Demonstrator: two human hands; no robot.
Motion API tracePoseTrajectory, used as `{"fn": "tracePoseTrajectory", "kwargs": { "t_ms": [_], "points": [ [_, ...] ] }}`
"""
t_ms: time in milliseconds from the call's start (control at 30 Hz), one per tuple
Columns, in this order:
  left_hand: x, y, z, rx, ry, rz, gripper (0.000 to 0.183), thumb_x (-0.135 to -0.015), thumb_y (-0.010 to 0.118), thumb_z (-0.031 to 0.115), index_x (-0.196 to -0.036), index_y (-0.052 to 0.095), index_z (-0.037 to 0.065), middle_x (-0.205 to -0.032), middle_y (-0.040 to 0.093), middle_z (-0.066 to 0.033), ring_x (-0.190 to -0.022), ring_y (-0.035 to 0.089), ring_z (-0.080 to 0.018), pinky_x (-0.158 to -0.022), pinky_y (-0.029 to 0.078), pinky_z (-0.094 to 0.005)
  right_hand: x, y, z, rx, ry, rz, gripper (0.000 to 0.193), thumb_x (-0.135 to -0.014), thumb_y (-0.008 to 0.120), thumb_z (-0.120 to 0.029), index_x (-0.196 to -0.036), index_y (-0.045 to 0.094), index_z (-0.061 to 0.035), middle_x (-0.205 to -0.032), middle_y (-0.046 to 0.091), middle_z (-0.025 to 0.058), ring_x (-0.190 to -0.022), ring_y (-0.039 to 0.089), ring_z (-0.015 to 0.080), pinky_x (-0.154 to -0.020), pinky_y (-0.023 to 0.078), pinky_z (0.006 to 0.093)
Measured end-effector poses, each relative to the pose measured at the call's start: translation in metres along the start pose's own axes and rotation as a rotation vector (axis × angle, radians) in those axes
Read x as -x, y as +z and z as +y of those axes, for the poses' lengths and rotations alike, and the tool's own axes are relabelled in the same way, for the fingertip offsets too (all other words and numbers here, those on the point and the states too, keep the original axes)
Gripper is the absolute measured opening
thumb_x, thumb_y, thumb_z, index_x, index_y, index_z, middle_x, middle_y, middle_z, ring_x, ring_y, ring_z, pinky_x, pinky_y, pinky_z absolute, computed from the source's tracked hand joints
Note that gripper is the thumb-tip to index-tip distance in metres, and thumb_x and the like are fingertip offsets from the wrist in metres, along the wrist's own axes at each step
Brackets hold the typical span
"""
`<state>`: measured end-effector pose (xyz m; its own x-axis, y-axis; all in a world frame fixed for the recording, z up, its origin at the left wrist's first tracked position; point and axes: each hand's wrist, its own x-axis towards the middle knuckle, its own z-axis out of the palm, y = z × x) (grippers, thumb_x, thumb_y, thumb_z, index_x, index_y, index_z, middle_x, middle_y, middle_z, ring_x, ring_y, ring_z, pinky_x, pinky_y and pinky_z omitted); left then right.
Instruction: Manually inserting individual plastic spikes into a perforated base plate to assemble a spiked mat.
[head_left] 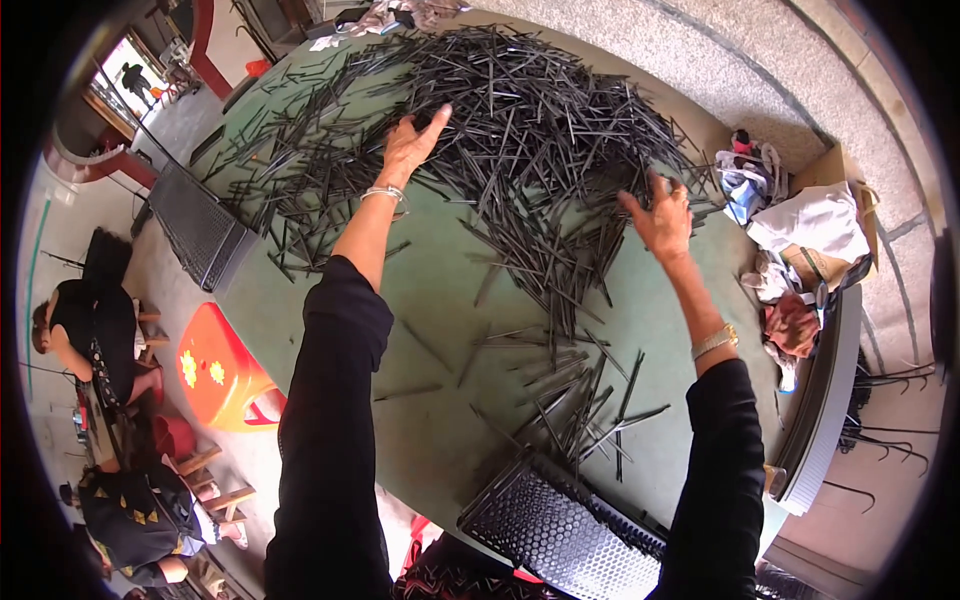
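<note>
A big heap of thin black sticks (530, 120) covers the far half of a green table (420, 330); I cannot make out their exact kind. At the heap's left side my left hand (410, 145) is raised with its fingers apart, a bracelet on the wrist. My right hand (662, 215) reaches to the heap's right edge, fingers spread and curved, with a ring and a wristwatch. Neither hand shows a stick in its grasp. Loose sticks (575, 400) trail from the heap toward a black perforated tray (560, 530) at the near edge.
Another black tray (195, 225) stands at the table's left edge, near an orange-red plastic stool (225, 370). At right are a cardboard box (860, 190) with white cloth and several rags (790, 325). Two people (90, 340) sit at far left.
</note>
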<state>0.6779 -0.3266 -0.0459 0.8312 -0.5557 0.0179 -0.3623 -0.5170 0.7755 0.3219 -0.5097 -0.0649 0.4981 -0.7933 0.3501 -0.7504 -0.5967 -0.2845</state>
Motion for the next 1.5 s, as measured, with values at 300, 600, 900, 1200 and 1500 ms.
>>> {"fn": "tracePoseTrajectory", "kwargs": {
  "t_ms": [300,600,900,1200,1500],
  "points": [
    [0.007,-0.009,0.011,0.124,-0.111,-0.123,0.113,-0.068,0.072,0.066,-0.143,0.029,-0.006,-0.134,0.050,-0.0258,-0.126,0.048,-0.0324,-0.107,0.035,-0.0371,-0.087,0.040,0.015,-0.256,0.226,-0.169,0.100,-0.073,0.054,-0.081,-0.141,0.044,-0.0089,-0.127,0.056,0.0283,-0.122,0.052,0.0401,-0.102,0.041,0.0429],
    [0.028,0.006,0.008,0.422,0.003,-0.198,0.097,-0.069,0.075,0.057,-0.140,0.041,0.001,-0.138,0.048,-0.0180,-0.133,0.039,-0.0281,-0.111,0.027,-0.0411,-0.074,0.058,-0.046,-0.323,0.085,-0.232,0.069,-0.073,0.071,-0.052,-0.136,0.051,-0.0307,-0.132,0.050,0.0208,-0.121,0.048,0.0438,-0.101,0.040,0.0471],
    [0.083,0.025,0.009,0.543,0.012,-0.204,0.070,-0.072,0.076,0.035,-0.129,0.052,0.004,-0.122,0.060,-0.0141,-0.114,0.054,-0.0234,-0.100,0.039,-0.0348,-0.012,0.035,-0.069,-0.491,0.066,-0.196,0.060,-0.074,0.074,-0.026,-0.127,0.059,-0.0036,-0.119,0.063,0.0217,-0.109,0.061,0.0293,-0.096,0.045,0.0328],
    [0.180,0.042,0.007,0.501,0.036,-0.280,0.069,-0.076,0.075,0.034,-0.132,0.050,0.003,-0.122,0.061,-0.0141,-0.111,0.058,-0.0232,-0.098,0.043,-0.0329,0.062,0.005,-0.028,-0.594,0.037,-0.253,0.059,-0.072,0.073,-0.025,-0.129,0.059,-0.0168,-0.111,0.063,0.0209,-0.101,0.063,0.0309,-0.090,0.049,0.0360],
    [0.302,0.031,0.034,0.378,0.086,-0.358,0.065,-0.070,0.077,0.033,-0.123,0.056,0.001,-0.120,0.058,-0.0190,-0.103,0.061,-0.0293,-0.092,0.047,-0.0367,0.148,-0.073,0.010,-0.725,0.063,-0.412,0.054,-0.078,0.068,-0.017,-0.131,0.057,-0.0147,-0.108,0.067,0.0178,-0.101,0.065,0.0254,-0.090,0.048,0.0320]
  ]
}}
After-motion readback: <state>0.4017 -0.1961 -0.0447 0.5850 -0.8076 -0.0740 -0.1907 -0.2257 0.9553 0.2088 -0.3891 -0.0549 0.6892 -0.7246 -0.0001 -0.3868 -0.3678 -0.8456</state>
